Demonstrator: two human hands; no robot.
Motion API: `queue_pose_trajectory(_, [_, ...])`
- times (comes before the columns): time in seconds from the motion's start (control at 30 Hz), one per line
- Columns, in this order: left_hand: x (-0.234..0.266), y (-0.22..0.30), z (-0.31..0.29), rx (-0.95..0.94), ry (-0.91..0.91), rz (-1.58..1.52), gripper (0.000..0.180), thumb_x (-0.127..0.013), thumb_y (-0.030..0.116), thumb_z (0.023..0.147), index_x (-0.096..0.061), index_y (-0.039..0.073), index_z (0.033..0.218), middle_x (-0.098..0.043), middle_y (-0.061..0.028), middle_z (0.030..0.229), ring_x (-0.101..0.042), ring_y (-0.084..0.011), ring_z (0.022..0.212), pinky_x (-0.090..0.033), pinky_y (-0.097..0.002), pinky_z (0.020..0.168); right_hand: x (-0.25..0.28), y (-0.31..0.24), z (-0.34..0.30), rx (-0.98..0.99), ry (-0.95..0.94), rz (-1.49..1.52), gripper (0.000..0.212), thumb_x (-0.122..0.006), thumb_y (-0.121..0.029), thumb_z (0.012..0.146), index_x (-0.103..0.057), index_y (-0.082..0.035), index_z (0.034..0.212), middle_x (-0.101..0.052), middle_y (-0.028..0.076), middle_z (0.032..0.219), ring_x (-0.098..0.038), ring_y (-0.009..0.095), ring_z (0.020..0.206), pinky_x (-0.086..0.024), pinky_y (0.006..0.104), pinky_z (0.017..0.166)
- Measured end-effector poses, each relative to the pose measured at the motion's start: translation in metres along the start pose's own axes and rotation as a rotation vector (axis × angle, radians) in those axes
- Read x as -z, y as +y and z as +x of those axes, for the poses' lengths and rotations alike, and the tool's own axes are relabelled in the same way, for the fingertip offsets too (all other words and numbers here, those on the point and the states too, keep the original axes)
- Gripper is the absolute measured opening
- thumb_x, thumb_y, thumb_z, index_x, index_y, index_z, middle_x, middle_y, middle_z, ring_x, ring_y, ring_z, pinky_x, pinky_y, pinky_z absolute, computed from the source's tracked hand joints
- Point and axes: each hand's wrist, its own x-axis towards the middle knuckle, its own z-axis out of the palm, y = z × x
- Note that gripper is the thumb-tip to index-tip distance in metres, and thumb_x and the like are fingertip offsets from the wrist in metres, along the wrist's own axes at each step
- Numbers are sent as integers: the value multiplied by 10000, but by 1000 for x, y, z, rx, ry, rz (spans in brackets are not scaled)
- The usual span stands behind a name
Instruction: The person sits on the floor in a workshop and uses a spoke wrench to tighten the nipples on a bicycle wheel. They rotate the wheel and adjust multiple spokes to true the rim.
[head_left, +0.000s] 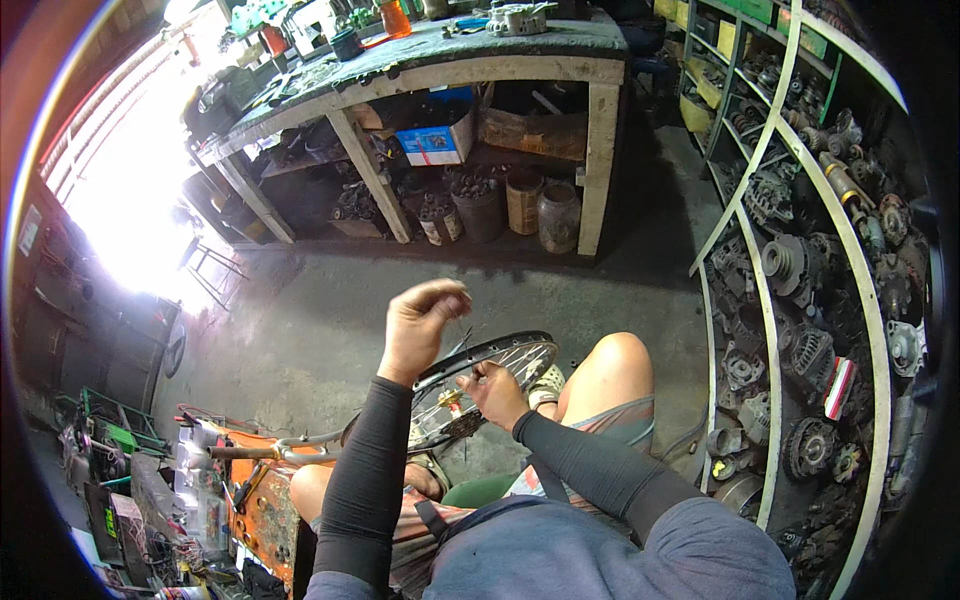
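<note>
Left grip: the left hand (pixel 418 325) is raised above the wheel, fingers curled inward; I cannot tell whether anything is held between them.
Right grip: the right hand (pixel 500 400) is at the wheel, thumb and forefinger drawn close together; whether they are clamped on a spoke or the rim I cannot tell.
Wheel: a spoked wheel (pixel 514 340) is tilted between the person's legs, below the left grip and around the fingertips of the right. With one hand raised, it could tip or turn if the right grip is only a light pinch; what supports it is hidden.
Thin dark piece: a sliver (pixel 463 341) shows just below the left grip, too small to identify. If loose, it could drop among the spokes.
Bare knee: the right knee (pixel 620 365) is beyond the right grip, to its right; a sudden swing of the rim could knock or scrape the uncovered leg.
Floor: concrete (pixel 300 345) spreads left of the left grip; a small dropped part could be hard to spot on its dark, stained surface.
</note>
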Motion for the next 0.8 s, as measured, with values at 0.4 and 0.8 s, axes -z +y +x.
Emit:
queue_pose_trajectory(0.4, [63,71,-10,-137,-124,942,388,-860,231,1029,-800,48,1366,-848,-180,1262,-833,-270,1073,-638,-396,1000,-27,12,12,-260,-378,442,293,-811,-204,1088,-827,3,1295,-858,75,1152,-753,108,1017,-602,320,897])
queue_pose_trajectory(0.8, [23,40,-56,78,-340,881,290,-883,155,971,-841,55,1240,-835,-162,1192,-818,-347,1096,-646,-437,969,-2,-20,6,226,127,-11,153,-822,-173,1041,-853,-34,1097,-798,252,936,-799,455,849,-606,505,728])
